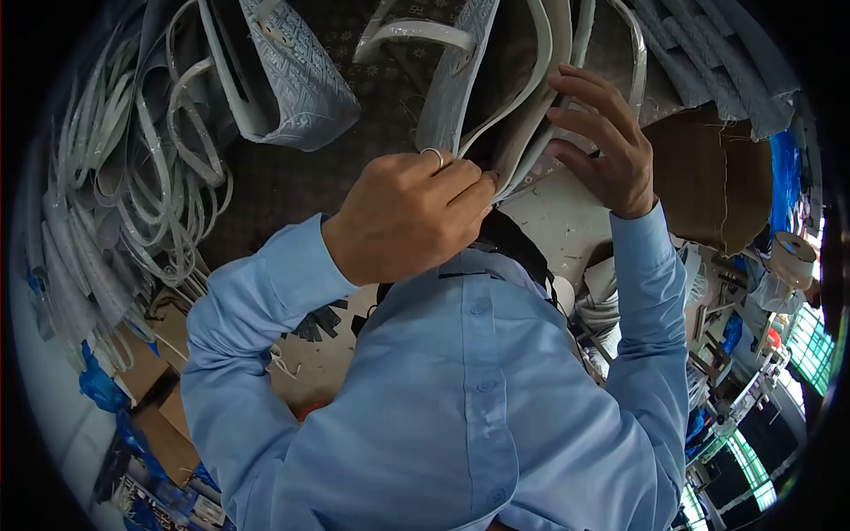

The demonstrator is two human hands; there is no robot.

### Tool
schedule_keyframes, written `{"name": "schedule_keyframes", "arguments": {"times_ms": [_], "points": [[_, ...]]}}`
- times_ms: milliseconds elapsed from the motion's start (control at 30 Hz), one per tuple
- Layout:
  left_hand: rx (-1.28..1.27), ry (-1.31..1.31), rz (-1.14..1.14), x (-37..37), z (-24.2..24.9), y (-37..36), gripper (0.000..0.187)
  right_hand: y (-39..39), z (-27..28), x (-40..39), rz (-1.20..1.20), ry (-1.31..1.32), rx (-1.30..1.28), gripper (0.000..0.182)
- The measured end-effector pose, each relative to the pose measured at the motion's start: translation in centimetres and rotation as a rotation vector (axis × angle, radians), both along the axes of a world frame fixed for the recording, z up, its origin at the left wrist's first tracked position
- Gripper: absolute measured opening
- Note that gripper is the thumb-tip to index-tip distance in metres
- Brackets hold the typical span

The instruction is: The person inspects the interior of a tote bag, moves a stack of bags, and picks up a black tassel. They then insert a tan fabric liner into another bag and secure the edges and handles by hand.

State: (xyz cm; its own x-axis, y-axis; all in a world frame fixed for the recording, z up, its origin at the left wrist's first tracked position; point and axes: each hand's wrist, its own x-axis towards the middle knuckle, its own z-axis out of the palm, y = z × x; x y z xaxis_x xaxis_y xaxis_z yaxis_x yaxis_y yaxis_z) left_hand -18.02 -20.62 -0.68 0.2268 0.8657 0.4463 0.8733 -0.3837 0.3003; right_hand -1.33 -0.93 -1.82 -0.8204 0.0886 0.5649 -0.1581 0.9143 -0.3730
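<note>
My left hand (416, 217), with a ring on one finger, is closed in a pinch at the near end of a light grey strip (533, 106). Beside that hand hangs a patterned grey-blue strip (456, 80), which runs away from me. My right hand (606, 133) is open, its fingers apart and slightly bent, with fingertips right at the edges of the strips. A glossy clear-white strip (639, 53) loops behind the right hand. The tips of my left fingers and the held strip end are partly hidden.
A folded patterned grey piece (301, 88) hangs at upper left. Many looped pale strips (159, 177) hang at far left. At right stand a brown cardboard box (708, 177) and a spool (792, 257). More grey material (726, 53) lies at upper right.
</note>
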Motion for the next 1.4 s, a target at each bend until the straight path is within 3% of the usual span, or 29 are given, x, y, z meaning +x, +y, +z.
{"name": "schedule_keyframes", "arguments": {"times_ms": [133, 300, 400, 467, 567, 633, 767, 933, 1033, 1167, 1267, 1333, 1400], "points": [[-0.126, -0.08, 0.112, 1.7, 0.6, -0.2, 0.02, -0.2, 0.1, 0.2, 0.016, 0.02, 0.001, 0.036], [0.189, 0.175, -0.006, 1.9, -1.4, -0.7, 0.026, -1.4, 0.2, 0.8, 0.031, 0.001, -0.02, 0.033], [0.076, 0.039, -0.007, 0.8, -0.5, -0.1, 0.028, -3.5, 0.9, 1.2, -0.042, 0.022, 0.084, 0.032], [0.067, 0.055, -0.03, -0.3, 0.1, -0.2, 0.022, -5.4, 1.6, 1.6, 0.14, -0.081, 0.129, 0.035], [-0.048, 0.053, -0.105, -1.7, 0.9, -0.5, 0.023, -5.7, 1.6, 0.6, 0.11, -0.064, 0.063, 0.036], [-0.079, 0.209, -0.13, -2.3, 2.1, 0.0, 0.026, -5.8, 1.8, 0.1, 0.084, -0.067, 0.028, 0.036], [-0.069, 0.151, -0.158, -2.6, 1.3, 0.8, 0.025, -5.7, 1.7, -0.8, 0.09, -0.161, 0.039, 0.03], [-0.09, 0.14, -0.271, -3.0, 1.9, 1.9, 0.012, -6.6, 1.2, -0.9, 0.077, -0.234, 0.046, 0.025], [-0.185, 0.053, -0.332, -3.3, 2.2, 2.4, 0.025, -6.5, 0.8, -0.7, 0.087, -0.193, 0.078, 0.024], [-0.169, 0.086, -0.39, -3.2, 1.5, 2.8, 0.024, -6.6, 1.3, -0.1, 0.088, -0.211, 0.123, 0.024], [-0.054, -0.02, -0.382, -2.7, 0.6, 2.8, 0.024, -7.1, 1.6, 0.3, 0.031, -0.237, 0.075, 0.025], [-0.116, -0.359, -0.253, -2.2, 0.7, 2.3, 0.023, -7.5, 1.7, 0.3, -0.013, -0.233, 0.022, 0.023], [-0.081, -0.409, -0.204, -1.3, 0.3, 1.6, 0.023, -8.2, 1.5, 0.3, -0.119, -0.163, -0.034, 0.016]]}}
